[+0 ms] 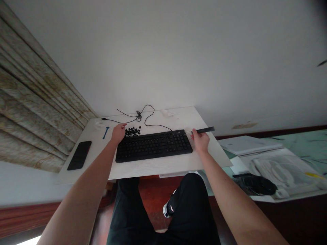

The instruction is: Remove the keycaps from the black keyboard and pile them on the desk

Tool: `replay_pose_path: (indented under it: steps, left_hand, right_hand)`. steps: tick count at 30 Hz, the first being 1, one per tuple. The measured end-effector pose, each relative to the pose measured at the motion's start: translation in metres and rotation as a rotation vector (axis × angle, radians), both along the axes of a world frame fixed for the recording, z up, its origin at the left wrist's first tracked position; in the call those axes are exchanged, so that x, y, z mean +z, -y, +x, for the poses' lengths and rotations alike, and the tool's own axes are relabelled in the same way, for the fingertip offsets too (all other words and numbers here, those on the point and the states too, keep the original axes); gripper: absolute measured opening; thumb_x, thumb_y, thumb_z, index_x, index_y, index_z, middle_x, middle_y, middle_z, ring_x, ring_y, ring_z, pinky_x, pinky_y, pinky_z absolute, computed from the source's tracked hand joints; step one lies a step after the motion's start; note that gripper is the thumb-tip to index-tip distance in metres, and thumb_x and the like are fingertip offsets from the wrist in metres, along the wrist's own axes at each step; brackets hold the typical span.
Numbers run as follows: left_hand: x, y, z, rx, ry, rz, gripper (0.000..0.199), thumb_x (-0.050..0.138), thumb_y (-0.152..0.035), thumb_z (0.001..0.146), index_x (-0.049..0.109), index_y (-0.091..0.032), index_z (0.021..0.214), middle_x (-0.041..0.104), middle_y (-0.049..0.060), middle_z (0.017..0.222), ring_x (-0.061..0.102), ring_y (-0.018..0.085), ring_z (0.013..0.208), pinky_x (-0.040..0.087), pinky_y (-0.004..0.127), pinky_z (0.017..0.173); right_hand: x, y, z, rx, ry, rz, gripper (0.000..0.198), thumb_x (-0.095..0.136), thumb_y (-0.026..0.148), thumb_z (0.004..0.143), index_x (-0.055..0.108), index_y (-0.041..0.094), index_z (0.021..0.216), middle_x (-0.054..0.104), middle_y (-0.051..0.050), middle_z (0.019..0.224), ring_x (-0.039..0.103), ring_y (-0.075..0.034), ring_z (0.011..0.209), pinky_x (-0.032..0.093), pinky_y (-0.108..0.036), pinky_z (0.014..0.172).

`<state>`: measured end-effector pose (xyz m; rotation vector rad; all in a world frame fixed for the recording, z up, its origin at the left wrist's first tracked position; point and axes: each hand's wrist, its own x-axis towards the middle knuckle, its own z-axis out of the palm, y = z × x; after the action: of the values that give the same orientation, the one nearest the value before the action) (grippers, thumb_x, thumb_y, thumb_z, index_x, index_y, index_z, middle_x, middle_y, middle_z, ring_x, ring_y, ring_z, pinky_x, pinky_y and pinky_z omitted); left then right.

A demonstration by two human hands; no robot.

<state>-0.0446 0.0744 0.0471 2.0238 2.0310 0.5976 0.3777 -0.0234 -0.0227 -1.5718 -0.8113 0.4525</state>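
Observation:
A black keyboard (154,146) lies across the white table. Behind its left part is a pile of small black keycaps (133,132). Beside that pile, my left hand (119,133) has its fingers drawn together at the keyboard's upper left corner; whatever may be in the fingertips is too small to make out. My right hand (201,140), at the keyboard's right end, is closed around a slim black brush-like tool (206,129). The tool points out to the right, and a thin pale end shows left of the fingers.
A black cable (153,125) runs from the keyboard to a knotted bundle near the wall. On the left lie a small blue tool (106,132) and a black phone (79,155). Right of the table, a lower surface bears papers (250,145) and a dark bundle (255,184).

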Motion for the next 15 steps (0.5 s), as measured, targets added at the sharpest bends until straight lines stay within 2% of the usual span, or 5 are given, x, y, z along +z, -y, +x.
replay_pose_path:
  steps: [3,9,12,15]
  left_hand:
    - [-0.003,0.01,0.031,-0.07,0.073,0.125,0.035,0.041,-0.01,0.093,0.07,-0.014,0.113,0.07,0.011,0.122,0.064,0.022,0.114,0.047,0.036,0.107]
    - [-0.018,0.044,0.139,-0.466,0.203,0.165,0.032,0.048,-0.006,0.089,0.071,-0.019,0.107,0.071,0.007,0.112,0.064,0.02,0.11,0.049,0.036,0.104]
    - [-0.027,0.059,0.182,-0.512,0.22,0.128,0.031,0.052,-0.006,0.088,0.071,-0.02,0.108,0.071,0.007,0.111,0.064,0.021,0.107,0.051,0.036,0.101]
    - [-0.037,0.066,0.199,-0.494,0.267,0.12,0.029,0.054,-0.006,0.087,0.071,-0.019,0.107,0.071,0.007,0.108,0.065,0.021,0.106,0.051,0.037,0.101]
  right_hand:
    - [0.001,0.001,-0.001,0.002,-0.01,0.01,0.05,0.067,0.065,0.077,0.067,0.015,0.08,0.07,-0.008,0.062,0.069,-0.023,0.058,0.057,-0.033,0.058]
    - [0.001,0.001,-0.001,-0.017,0.003,0.013,0.048,0.067,0.063,0.078,0.066,0.015,0.076,0.07,-0.008,0.062,0.069,-0.023,0.058,0.056,-0.033,0.056]
    - [-0.001,0.0,0.001,-0.014,0.013,-0.003,0.048,0.067,0.063,0.078,0.067,0.015,0.077,0.071,-0.008,0.063,0.069,-0.022,0.057,0.056,-0.033,0.057]
    - [-0.003,-0.002,0.003,-0.013,-0.044,0.012,0.048,0.07,0.063,0.076,0.068,0.015,0.078,0.071,-0.008,0.064,0.068,-0.021,0.056,0.055,-0.031,0.055]
